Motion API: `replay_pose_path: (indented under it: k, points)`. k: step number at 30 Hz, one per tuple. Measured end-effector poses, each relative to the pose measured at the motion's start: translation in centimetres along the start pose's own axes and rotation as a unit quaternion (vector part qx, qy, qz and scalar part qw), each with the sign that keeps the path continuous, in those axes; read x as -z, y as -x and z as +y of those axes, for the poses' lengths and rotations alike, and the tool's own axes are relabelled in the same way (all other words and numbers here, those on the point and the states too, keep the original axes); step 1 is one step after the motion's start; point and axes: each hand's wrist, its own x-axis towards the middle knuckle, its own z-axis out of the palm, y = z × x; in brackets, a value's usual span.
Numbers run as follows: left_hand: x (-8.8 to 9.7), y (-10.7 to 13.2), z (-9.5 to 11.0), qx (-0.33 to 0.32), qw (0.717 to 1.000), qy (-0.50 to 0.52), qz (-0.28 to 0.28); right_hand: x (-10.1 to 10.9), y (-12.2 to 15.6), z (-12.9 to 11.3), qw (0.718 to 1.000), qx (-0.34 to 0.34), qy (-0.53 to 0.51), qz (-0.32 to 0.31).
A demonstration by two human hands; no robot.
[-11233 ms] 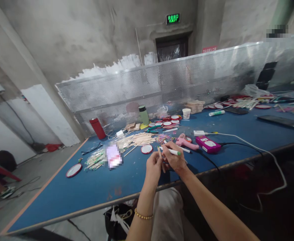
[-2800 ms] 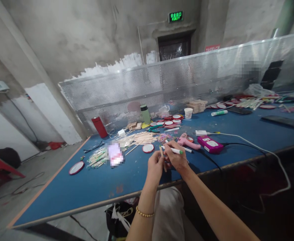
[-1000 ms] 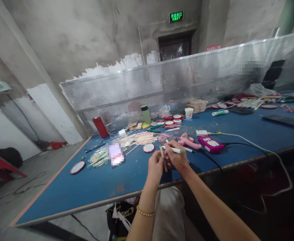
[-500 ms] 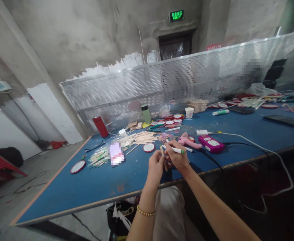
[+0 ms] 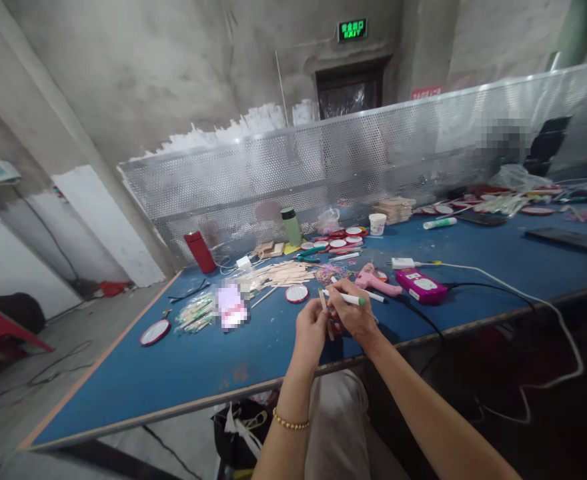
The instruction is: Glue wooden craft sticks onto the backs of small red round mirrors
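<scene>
My left hand point(image 5: 309, 333) pinches a flat wooden craft stick point(image 5: 323, 302) upright over the near edge of the blue table point(image 5: 183, 373). My right hand point(image 5: 354, 317) grips a white marker with a green end point(image 5: 349, 299), its tip laid against the stick. Both hands are closed and touch each other. A gold bead bracelet point(image 5: 290, 424) is on my left wrist. Just beyond the hands lie a round red-rimmed mirror point(image 5: 296, 294) and a pile of plain wooden sticks point(image 5: 282, 274).
A pink glue gun point(image 5: 373, 281) and a magenta box point(image 5: 422, 286) with black and white cables lie to the right. Red flask point(image 5: 199, 253), green bottle point(image 5: 290, 228), several small mirrors point(image 5: 338, 241), paper cup point(image 5: 376, 224) stand further back. A perforated metal screen point(image 5: 353, 160) borders the table.
Hardly anything differs. Both hands stay together with the stick and marker, shifting only slightly; the view has drifted a little.
</scene>
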Motion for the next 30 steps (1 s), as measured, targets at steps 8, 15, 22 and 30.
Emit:
replay_pose_path:
  k: [8, 15, 22, 30]
  points:
    - [0.00, -0.10, -0.25, -0.008, 1.000, 0.001, 0.000, 0.08, -0.03, -0.13, 1.000, 0.010, -0.001, -0.005]
    - [-0.02, -0.02, 0.11, 0.006, 1.000, -0.002, -0.004, 0.00, -0.01, -0.28, 1.000, -0.003, -0.004, 0.005]
    - [-0.02, -0.07, -0.11, 0.004, 1.000, -0.002, -0.003, -0.01, 0.00, -0.28, 1.000, -0.006, -0.006, 0.006]
    - [0.01, -0.06, 0.13, 0.000, 1.000, -0.016, -0.003, -0.09, -0.04, -0.13, 1.000, 0.001, -0.002, 0.005]
